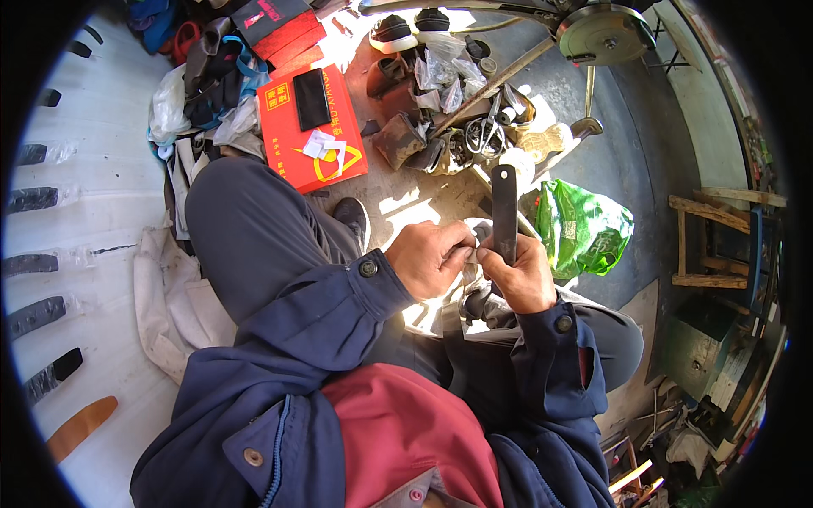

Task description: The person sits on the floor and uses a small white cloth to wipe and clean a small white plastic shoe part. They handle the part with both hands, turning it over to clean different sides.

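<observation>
Above my lap, my left hand [427,260] pinches a pale, crumpled piece of cloth-like material [477,228] between thumb and fingers. My right hand [526,274] is close beside it, almost touching. It grips a dark flat metal bar [505,209] with a small hole near its upper end; the bar stands out away from me, and its lower end is hidden by the palm. The right thumb also presses at the pale material. Below the hands, a dark strap [453,343] runs down over my lap. Bright sunlight washes out the material between my knees.
A red shoebox [274,124] bearing a black phone [312,98] and paper scraps [324,146] lies beyond my left knee. Boots [399,140], scissors [489,130] and plastic bags crowd the floor ahead, under a machine's handwheel [603,37]. A green bag [581,232] sits right; a wooden stool [708,216] stands farther.
</observation>
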A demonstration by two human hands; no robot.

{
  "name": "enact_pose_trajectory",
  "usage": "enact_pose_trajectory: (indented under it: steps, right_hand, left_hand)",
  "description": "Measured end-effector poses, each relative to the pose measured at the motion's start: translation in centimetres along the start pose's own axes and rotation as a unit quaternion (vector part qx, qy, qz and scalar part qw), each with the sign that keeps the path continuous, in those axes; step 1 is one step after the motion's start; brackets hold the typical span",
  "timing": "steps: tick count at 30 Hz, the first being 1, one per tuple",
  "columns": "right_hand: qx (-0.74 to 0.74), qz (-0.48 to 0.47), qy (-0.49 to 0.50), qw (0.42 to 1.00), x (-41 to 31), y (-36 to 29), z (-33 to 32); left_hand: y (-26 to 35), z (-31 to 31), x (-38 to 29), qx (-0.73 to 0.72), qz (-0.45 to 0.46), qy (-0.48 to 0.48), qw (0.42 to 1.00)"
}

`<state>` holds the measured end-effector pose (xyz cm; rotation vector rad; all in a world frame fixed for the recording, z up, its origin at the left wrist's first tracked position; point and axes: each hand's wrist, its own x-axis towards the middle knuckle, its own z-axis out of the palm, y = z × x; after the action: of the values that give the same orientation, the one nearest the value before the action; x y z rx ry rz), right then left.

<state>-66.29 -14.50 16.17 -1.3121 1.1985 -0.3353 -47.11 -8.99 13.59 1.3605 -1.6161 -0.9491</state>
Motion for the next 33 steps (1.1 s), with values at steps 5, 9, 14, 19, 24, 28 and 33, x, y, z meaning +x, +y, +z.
enact_pose_trajectory:
  steps: [5, 9, 14, 19, 24, 28, 33]
  right_hand:
    - [-0.032, -0.01, -0.005, 0.999, 0.3, 0.6, 0.3]
    - [-0.052, -0.033, 0.0, 0.998, 0.4, 0.7, 0.5]
    - [-0.038, -0.035, -0.001, 0.999, 0.5, 0.3, 0.8]
    - [-0.049, -0.06, 0.001, 0.997, 0.1, -0.3, 1.1]
    - [-0.082, -0.098, 0.014, 0.992, 0.1, -0.2, 1.4]
    - [-0.101, -0.129, 0.025, 0.986, 0.1, 0.0, 1.7]
    - [-0.1, -0.126, 0.029, 0.986, -0.1, -0.2, 1.3]
  left_hand:
    - [0.4, 0.3, -0.1, 0.061, -0.031, 0.006, 0.998]
    - [0.4, 0.6, -0.3, 0.01, -0.131, 0.024, 0.991]
    - [-0.2, 1.1, -0.5, -0.039, -0.163, 0.058, 0.984]
    - [-1.2, 1.4, -0.5, -0.125, -0.207, 0.067, 0.968]
    - [-1.7, 1.7, -0.8, -0.17, -0.223, 0.07, 0.957]
    - [-2.2, 1.9, -0.8, -0.23, -0.249, 0.075, 0.938]
    - [-2.2, 1.6, -0.7, -0.338, -0.242, 0.033, 0.909]
